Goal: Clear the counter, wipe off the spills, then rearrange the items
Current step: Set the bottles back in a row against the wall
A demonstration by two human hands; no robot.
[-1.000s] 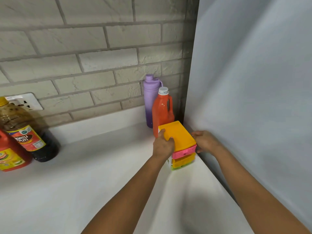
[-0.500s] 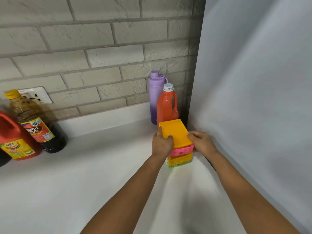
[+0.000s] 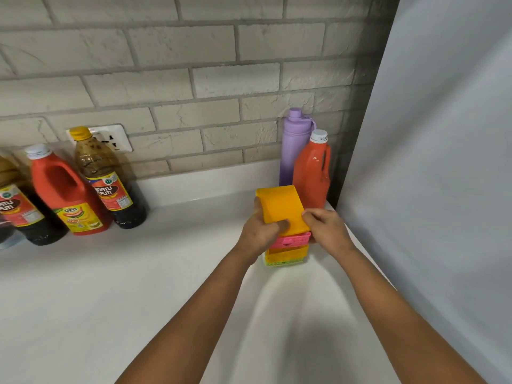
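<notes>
Bright, even light fills the frame, soft shadows pooling on the white counter (image 3: 83,314) beneath the forearms at lower centre, with wide-angle bending of brick lines and slight overall softness.

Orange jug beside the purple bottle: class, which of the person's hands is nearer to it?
Right. The right hand grips the stacked box's right edge, just below the orange jug. The left hand grips the box's left side, farther away.
</notes>
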